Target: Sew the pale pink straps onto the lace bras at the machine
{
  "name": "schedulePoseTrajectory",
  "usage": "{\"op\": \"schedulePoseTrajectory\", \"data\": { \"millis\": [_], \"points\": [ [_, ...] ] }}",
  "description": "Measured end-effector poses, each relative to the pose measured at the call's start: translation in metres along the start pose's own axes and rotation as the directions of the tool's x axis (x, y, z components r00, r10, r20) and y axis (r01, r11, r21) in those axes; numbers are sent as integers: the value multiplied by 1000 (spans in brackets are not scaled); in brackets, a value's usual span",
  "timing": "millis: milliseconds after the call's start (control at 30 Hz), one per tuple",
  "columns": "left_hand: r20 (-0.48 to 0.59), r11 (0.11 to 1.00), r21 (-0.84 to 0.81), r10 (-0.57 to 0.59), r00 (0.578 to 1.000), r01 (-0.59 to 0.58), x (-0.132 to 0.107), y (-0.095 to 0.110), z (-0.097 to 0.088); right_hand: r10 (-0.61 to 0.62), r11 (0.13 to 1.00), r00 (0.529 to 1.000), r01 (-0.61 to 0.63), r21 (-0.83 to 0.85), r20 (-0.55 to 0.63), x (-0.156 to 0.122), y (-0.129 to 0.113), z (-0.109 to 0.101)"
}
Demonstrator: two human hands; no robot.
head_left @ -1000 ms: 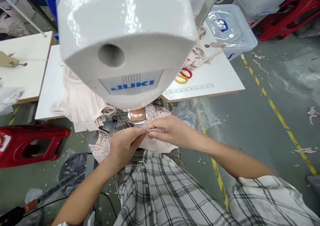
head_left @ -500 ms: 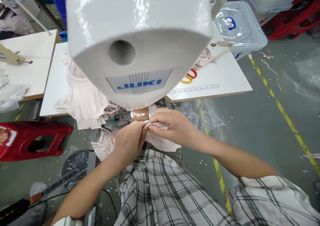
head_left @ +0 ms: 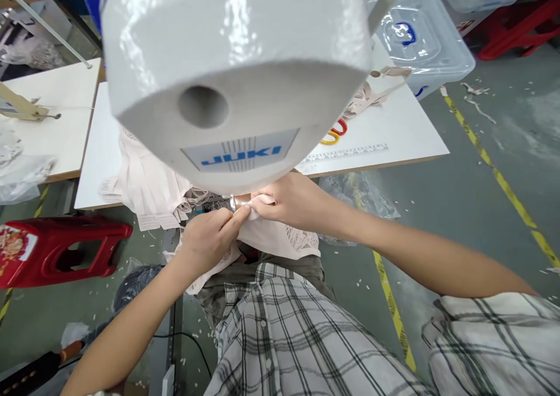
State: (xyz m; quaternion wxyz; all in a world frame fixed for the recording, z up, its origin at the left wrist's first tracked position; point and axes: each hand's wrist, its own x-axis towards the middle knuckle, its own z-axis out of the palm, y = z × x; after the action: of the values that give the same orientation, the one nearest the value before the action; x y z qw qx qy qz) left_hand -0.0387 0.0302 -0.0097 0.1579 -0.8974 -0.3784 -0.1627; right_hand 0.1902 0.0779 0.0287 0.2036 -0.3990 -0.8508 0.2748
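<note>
A pale pink garment with lace trim [head_left: 275, 237] hangs over my lap, in front of a white JUKI sewing machine [head_left: 238, 101]. My left hand [head_left: 207, 235] pinches its upper edge between thumb and forefinger. Close by on the right, my right hand [head_left: 291, 200] is closed on a folded part of the same edge, its fingertips almost meeting the left ones. Both hands are just under the machine head, beside a shiny metal-rimmed part [head_left: 236, 202]. The machine head hides the needle area.
Pale pink garments [head_left: 146, 180] are heaped on the table left of the machine. Scissors with red and yellow handles [head_left: 335, 133] and a clear ruler [head_left: 345, 154] lie at right. A lidded plastic box [head_left: 429, 40] stands behind; a red stool [head_left: 105, 244] is at lower left.
My right hand has moved up toward the machine with the garment edge, and my left has shifted slightly left. The cloth below hangs more spread, with lace showing at its right.
</note>
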Motion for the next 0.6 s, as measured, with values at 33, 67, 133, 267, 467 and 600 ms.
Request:
{"op": "schedulePoseTrajectory", "data": {
  "millis": [33, 67, 133, 267, 467, 600],
  "points": [
    [25, 999, 25, -20, 999, 20, 3, 4, -4, -23, 999, 998, 21, -28, -58, -4, 2, 5],
    [52, 998, 46, -43, 998, 40, 7, 9, -8, -48, 997, 990, 39, -70, -135, -9, 4, 12],
    [101, 995, 57, -87, 991, 82, 11, 16, -15, -119, 982, 938, 63, -177, -326, -18, 9, 28],
    [139, 999, 0, -45, 989, 45, 12, 6, -16, -183, 964, 814, 38, -264, -551, -31, 15, 55],
    [120, 985, -44, 173, 978, -169, 14, -23, -4, 98, 987, 887, -27, 162, -451, -39, 22, 80],
    [93, 998, -11, 63, 994, -63, 18, -3, -6, 229, 909, 871, -32, 415, -435, -44, 26, 91]
  ]
}}
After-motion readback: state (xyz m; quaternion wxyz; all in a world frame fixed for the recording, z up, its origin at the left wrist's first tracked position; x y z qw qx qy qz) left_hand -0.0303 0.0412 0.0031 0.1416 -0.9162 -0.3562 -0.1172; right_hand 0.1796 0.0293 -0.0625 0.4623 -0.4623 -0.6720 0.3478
